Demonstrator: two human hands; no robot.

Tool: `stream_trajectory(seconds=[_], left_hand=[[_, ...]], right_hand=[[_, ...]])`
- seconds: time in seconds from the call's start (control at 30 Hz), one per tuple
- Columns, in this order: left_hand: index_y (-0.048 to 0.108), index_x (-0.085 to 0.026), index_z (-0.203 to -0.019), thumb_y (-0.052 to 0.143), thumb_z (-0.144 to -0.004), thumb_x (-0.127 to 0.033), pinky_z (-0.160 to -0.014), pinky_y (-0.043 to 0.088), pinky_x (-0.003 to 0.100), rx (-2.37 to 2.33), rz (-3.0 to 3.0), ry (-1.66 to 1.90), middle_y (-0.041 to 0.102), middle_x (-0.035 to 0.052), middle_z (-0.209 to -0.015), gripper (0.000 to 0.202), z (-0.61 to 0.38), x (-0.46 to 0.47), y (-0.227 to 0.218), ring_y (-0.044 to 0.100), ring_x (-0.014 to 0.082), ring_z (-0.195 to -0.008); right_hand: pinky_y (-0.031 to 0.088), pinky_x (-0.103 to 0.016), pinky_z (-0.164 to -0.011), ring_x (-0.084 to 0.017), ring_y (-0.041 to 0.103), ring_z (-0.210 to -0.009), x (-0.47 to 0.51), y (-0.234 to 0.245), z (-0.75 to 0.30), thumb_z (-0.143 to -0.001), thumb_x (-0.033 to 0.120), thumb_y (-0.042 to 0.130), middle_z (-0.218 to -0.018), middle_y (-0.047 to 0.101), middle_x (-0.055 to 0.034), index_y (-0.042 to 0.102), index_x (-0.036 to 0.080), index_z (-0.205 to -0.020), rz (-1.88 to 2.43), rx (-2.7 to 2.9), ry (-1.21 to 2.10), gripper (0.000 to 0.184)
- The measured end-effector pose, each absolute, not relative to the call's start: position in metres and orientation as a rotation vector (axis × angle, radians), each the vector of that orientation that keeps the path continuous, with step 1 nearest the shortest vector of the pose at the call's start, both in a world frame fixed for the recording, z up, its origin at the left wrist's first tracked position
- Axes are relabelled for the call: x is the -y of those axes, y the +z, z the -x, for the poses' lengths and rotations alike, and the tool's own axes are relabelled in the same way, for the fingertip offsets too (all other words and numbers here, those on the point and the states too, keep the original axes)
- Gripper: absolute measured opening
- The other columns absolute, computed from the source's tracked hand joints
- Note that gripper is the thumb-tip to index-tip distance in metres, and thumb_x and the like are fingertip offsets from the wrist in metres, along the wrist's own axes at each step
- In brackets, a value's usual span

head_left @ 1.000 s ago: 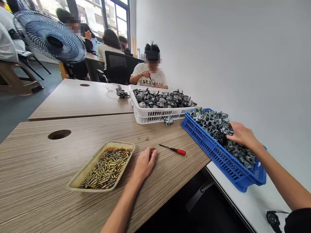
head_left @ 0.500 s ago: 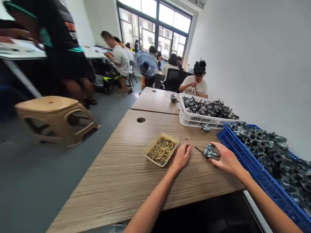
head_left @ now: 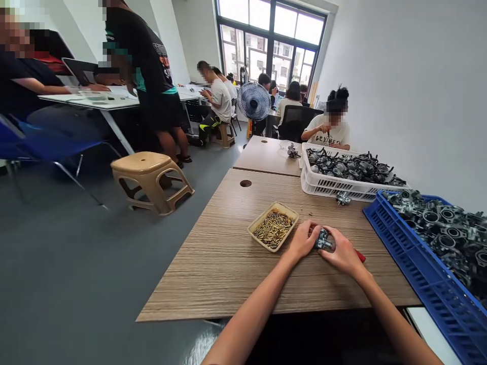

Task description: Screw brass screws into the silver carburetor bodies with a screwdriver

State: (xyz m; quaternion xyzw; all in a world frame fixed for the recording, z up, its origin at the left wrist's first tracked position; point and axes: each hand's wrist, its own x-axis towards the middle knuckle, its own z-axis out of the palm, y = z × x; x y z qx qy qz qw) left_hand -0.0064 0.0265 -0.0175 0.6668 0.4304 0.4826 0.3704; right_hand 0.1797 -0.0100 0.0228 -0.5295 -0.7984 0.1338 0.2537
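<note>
A: Position and grip?

B: The small silver-grey cast-metal part with a projecting stub [head_left: 322, 240] is between your hands, over the brown wood-grain bench [head_left: 213, 263], nearer its right edge than its near left corner. Your right hand [head_left: 341, 252] is clamped on the part's right side, thumb opposite fingers; your left hand [head_left: 305, 239] is closed on its left side. Bench contact: cannot tell.

A: Expected handling?

B: Likely stiff, fairly dense for its size, no give under your squeeze. Smooth faces may slip if oily; small projections are probably the weak points.

A: Where to hold?

B: Judged best: pinch the blocky body across, keeping your fingertips off the stub. Red screwdriver handle [head_left: 360, 256] lies just beside your right hand.
</note>
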Motion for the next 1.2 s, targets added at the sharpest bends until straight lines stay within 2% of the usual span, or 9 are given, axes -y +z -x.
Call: stream_trajectory(seconds=[0.1, 0.2, 0.37, 0.53, 0.7, 0.77, 0.9, 1.1, 1.2], left_hand=[[0.067, -0.02, -0.117, 0.058, -0.101, -0.051, -0.103, 0.055, 0.044, -1.079, -1.81, 1.154, 0.075, 0.0106, -0.115, 0.037, 0.004, -0.022, -0.018, 0.069, 0.0273, -0.11], [0.066, -0.02, -0.121, 0.069, -0.095, -0.05, -0.106, 0.055, 0.046, -1.064, -1.879, 1.127, 0.074, 0.0108, -0.119, 0.04, 0.002, -0.019, -0.019, 0.068, 0.0289, -0.114], [0.065, -0.02, -0.118, 0.076, -0.09, -0.045, -0.105, 0.054, 0.046, -1.092, -1.991, 1.113, 0.073, 0.0107, -0.117, 0.039, 0.0, -0.019, -0.02, 0.068, 0.0293, -0.113], [0.064, -0.02, -0.111, 0.075, -0.092, -0.038, -0.101, 0.055, 0.045, -1.121, -2.077, 1.078, 0.073, 0.01, -0.112, 0.028, 0.0, -0.021, -0.022, 0.067, 0.0286, -0.109], [0.066, -0.021, -0.113, 0.073, -0.092, -0.03, -0.103, 0.054, 0.044, -1.078, -2.073, 1.083, 0.074, 0.0091, -0.116, 0.025, 0.004, -0.02, -0.021, 0.067, 0.0275, -0.112], [0.066, -0.021, -0.118, 0.074, -0.092, -0.03, -0.105, 0.054, 0.045, -1.055, -2.053, 1.092, 0.074, 0.0094, -0.12, 0.029, 0.006, -0.019, -0.021, 0.066, 0.0278, -0.115], [0.068, -0.021, -0.124, 0.073, -0.094, -0.031, -0.106, 0.055, 0.044, -1.044, -2.025, 1.073, 0.073, 0.0097, -0.12, 0.032, 0.009, -0.018, -0.021, 0.067, 0.0278, -0.117], [0.068, -0.023, -0.129, 0.061, -0.094, -0.018, -0.113, 0.052, 0.047, -1.06, -1.961, 1.048, 0.071, 0.0091, -0.128, 0.036, 0.018, -0.023, -0.023, 0.065, 0.0271, -0.122], [0.067, -0.024, -0.131, 0.055, -0.092, -0.015, -0.108, 0.055, 0.045, -1.056, -1.908, 1.038, 0.071, 0.0083, -0.128, 0.041, 0.02, -0.022, -0.02, 0.067, 0.0248, -0.116]], right_hand=[[0.051, -0.057, -0.118, -0.034, 0.062, -0.138, 0.015, 0.024, -0.183, -0.084, 0.026, 0.068, -0.147, 0.067, -0.016, 0.055, 0.02, -0.153, 1.418, 2.231, 0.211, 0.07], [0.06, -0.057, -0.108, -0.034, 0.056, -0.141, 0.02, 0.024, -0.185, -0.086, 0.019, 0.063, -0.149, 0.065, -0.0144, 0.048, 0.025, -0.16, 1.456, 2.311, 0.02, 0.076], [0.066, -0.052, -0.097, -0.036, 0.053, -0.139, 0.026, 0.026, -0.182, -0.085, 0.009, 0.06, -0.147, 0.064, -0.0128, 0.034, 0.03, -0.169, 1.413, 2.451, -0.213, 0.091], [0.064, -0.054, -0.101, -0.038, 0.053, -0.137, 0.03, 0.03, -0.175, -0.087, 0.008, 0.061, -0.147, 0.061, -0.0149, 0.02, 0.03, -0.174, 1.358, 2.491, -0.249, 0.098], [0.053, -0.06, -0.117, -0.04, 0.048, -0.145, 0.044, 0.034, -0.174, -0.09, 0.018, 0.07, -0.155, 0.053, -0.0173, 0.014, 0.028, -0.175, 1.264, 2.493, -0.162, 0.103], [0.05, -0.06, -0.12, -0.039, 0.047, -0.147, 0.049, 0.035, -0.179, -0.093, 0.023, 0.071, -0.157, 0.05, -0.0176, 0.014, 0.028, -0.175, 1.227, 2.46, -0.121, 0.1], [0.054, -0.055, -0.116, -0.035, 0.054, -0.142, 0.056, 0.031, -0.198, -0.102, 0.03, 0.064, -0.153, 0.054, -0.0168, 0.018, 0.029, -0.175, 1.222, 2.346, -0.078, 0.086], [0.056, -0.054, -0.11, -0.032, 0.062, -0.129, 0.054, 0.008, -0.232, -0.107, 0.027, 0.055, -0.138, 0.065, -0.015, 0.044, 0.026, -0.162, 1.287, 2.164, -0.115, 0.056], [0.056, -0.056, -0.11, -0.032, 0.063, -0.126, 0.052, -0.006, -0.242, -0.107, 0.026, 0.053, -0.134, 0.067, -0.0147, 0.054, 0.025, -0.153, 1.353, 2.106, -0.064, 0.046]])
